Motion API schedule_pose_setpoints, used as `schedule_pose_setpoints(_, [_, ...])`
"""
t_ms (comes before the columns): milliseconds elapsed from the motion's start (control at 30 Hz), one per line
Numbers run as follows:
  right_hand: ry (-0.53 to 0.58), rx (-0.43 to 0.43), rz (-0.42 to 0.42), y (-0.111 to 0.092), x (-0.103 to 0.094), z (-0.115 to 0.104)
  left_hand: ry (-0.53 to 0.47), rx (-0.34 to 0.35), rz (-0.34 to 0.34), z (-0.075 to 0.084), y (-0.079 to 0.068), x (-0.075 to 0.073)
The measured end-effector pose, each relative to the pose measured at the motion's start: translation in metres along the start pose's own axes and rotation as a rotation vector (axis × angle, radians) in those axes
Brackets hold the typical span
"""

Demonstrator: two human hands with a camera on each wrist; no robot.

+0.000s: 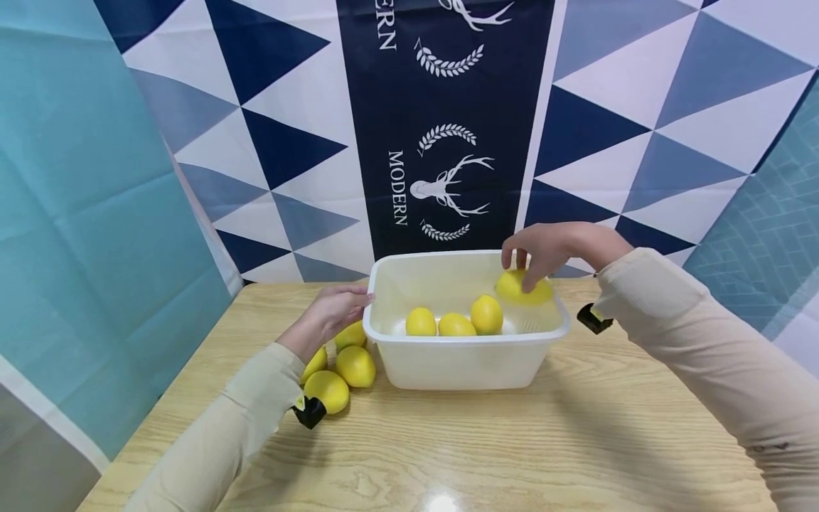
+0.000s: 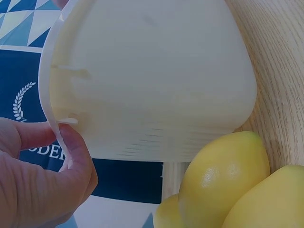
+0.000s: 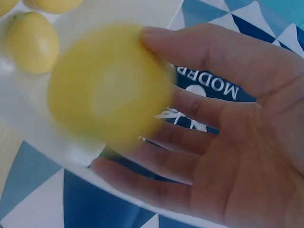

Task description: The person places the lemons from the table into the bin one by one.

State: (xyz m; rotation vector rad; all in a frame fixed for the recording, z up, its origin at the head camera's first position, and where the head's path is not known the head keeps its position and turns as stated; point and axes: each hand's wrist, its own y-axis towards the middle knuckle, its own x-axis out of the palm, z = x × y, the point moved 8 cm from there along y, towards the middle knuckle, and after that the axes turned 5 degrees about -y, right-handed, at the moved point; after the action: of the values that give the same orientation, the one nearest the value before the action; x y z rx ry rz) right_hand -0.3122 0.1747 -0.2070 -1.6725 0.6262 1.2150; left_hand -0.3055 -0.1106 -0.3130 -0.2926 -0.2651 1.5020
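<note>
A white plastic bin (image 1: 463, 363) stands on the table, with three yellow lemons (image 1: 486, 315) on its floor. My left hand (image 1: 334, 313) pinches the bin's left rim between thumb and fingers; the left wrist view shows that grip (image 2: 52, 166) closely. Inside the bin's right end, another lemon (image 1: 537, 291) is blurred while my right hand (image 1: 547, 249) beside it looks sharp. In the right wrist view the fingers are spread and fairly straight, the thumb tip overlapping the edge of this blurred lemon (image 3: 104, 90). Whether the fingers still touch it is unclear.
Several more lemons (image 1: 355, 366) lie on the table left of the bin, under and beside my left wrist. The wooden table (image 1: 473, 448) reaches back to a patterned cloth (image 1: 294, 142). A light blue cloth (image 1: 96, 213) hangs on the left.
</note>
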Motion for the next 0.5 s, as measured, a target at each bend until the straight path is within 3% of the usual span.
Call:
schedule_pose_setpoints(233, [0.009, 0.067, 0.073, -0.009, 0.008, 0.025, 0.004, -0.013, 0.013, 0.001, -0.002, 0.0])
schedule_pose_setpoints(500, [0.107, 0.104, 0.147, -0.012, 0.025, 0.052, -0.01, -0.019, 0.019, 0.0, -0.001, 0.0])
